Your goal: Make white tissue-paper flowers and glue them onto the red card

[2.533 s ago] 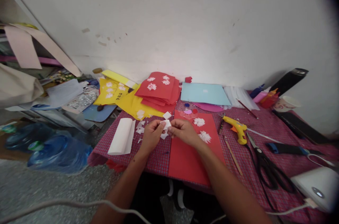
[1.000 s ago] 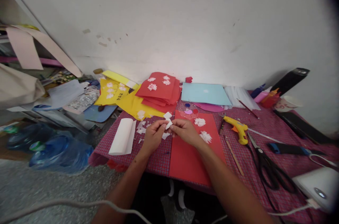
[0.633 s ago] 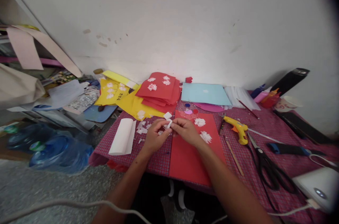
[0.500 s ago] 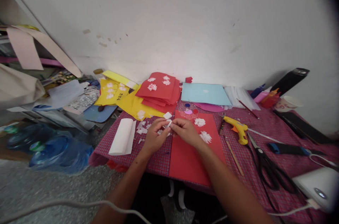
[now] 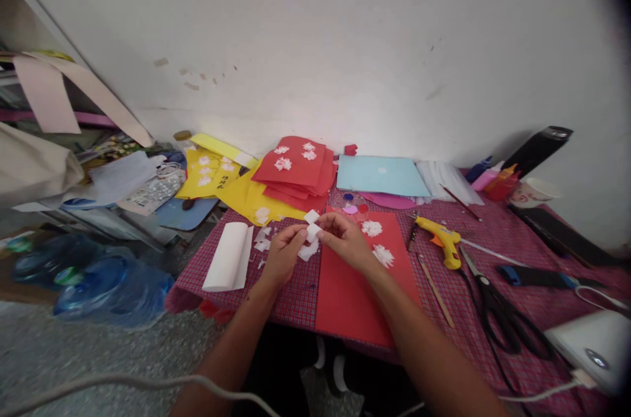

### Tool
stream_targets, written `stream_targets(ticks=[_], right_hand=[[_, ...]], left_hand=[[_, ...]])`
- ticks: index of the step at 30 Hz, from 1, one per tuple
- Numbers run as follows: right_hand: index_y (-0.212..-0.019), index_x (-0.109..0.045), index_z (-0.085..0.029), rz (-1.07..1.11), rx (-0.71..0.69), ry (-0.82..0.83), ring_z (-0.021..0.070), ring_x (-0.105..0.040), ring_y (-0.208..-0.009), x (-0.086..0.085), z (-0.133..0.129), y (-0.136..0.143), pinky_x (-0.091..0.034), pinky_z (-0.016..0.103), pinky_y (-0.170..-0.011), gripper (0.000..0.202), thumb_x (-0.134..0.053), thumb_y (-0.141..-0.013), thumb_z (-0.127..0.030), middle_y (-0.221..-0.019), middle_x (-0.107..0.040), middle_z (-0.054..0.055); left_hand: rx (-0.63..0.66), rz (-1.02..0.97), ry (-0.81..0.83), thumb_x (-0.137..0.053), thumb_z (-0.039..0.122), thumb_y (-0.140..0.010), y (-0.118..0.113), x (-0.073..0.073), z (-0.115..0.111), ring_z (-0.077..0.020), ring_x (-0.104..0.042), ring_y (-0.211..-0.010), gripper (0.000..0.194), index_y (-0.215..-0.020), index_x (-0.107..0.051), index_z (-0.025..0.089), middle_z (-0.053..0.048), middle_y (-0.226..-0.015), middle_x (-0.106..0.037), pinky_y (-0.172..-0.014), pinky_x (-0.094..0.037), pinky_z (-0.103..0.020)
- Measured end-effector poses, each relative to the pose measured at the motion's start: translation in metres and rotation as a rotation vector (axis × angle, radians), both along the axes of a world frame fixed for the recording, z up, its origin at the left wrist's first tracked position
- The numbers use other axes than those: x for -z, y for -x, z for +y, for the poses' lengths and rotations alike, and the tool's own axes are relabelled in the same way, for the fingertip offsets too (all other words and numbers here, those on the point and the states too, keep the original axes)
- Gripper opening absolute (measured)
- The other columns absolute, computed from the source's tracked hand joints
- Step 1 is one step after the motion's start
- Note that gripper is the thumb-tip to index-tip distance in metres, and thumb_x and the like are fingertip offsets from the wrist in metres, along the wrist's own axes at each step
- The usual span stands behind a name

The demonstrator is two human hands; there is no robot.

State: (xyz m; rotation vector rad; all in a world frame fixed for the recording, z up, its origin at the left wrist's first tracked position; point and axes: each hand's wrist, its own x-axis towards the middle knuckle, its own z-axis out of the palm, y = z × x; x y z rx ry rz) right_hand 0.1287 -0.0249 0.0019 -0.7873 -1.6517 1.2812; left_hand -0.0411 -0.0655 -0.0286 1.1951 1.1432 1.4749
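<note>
Between my two hands is a small white paper piece (image 5: 313,231), pinched at its edges. My left hand (image 5: 286,251) grips it from the left with thumb and fingertips. My right hand (image 5: 345,241) holds the other side, thumb on the paper and fingers curled behind. Just beyond lies a white paper square (image 5: 311,216). Below the fingers is another white paper scrap (image 5: 308,250). Under my right forearm a red sheet (image 5: 352,298) bears two white paper flowers (image 5: 372,227). Left of my left hand, torn white scraps (image 5: 262,245) lie beside a rolled white paper (image 5: 227,258).
To the right lie a yellow glue gun (image 5: 446,239), a wooden stick (image 5: 436,291), black scissors (image 5: 503,312) and a white box (image 5: 586,344) with a cable. Red folded cards (image 5: 296,170), a yellow sheet (image 5: 251,196) and a light blue sheet (image 5: 377,173) lie toward the wall.
My fingers have spread slightly apart, and the paper between them now shows flatter and wider. The scrap below the hands is more exposed.
</note>
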Motion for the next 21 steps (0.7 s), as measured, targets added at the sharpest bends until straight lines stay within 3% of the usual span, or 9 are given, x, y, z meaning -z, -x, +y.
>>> stream_targets(ticks=[6,12,21], right_hand=[[-0.072,-0.057,-0.019,-0.08,0.002,0.0,0.0121,-0.05,-0.059,0.002,0.0005,0.0005,-0.039,0.024,-0.055,0.028,-0.064,-0.086,-0.043,-0.065,-0.056,-0.002],[-0.075,-0.059,-0.019,0.012,0.007,0.101,0.0116,-0.05,-0.054,-0.0013,0.0008,0.0007,-0.039,0.024,-0.053,0.029,-0.067,-0.083,-0.046,-0.063,-0.057,-0.002],[-0.072,-0.059,-0.018,-0.047,0.006,-0.02,0.0111,-0.047,-0.058,0.0047,0.0041,-0.0002,-0.037,0.024,-0.055,0.022,-0.064,-0.086,-0.035,-0.065,-0.054,-0.003]], left_hand=[[0.02,-0.021,0.047,-0.066,0.039,-0.085,0.0003,0.0003,-0.0014,-0.0129,-0.06,-0.069,0.028,-0.102,-0.072,0.016,-0.002,-0.077,-0.068,-0.066,-0.047,-0.024],[0.077,-0.072,0.038,-0.072,0.034,-0.081,-0.0001,0.0008,-0.0018,-0.0117,-0.06,-0.069,0.023,-0.096,-0.072,0.016,-0.002,-0.076,-0.068,-0.066,-0.047,-0.024],[0.028,-0.046,0.072,-0.07,0.038,-0.083,-0.0011,-0.0032,-0.0034,-0.0125,-0.062,-0.068,0.026,-0.095,-0.073,0.015,-0.003,-0.077,-0.07,-0.067,-0.049,-0.024]])
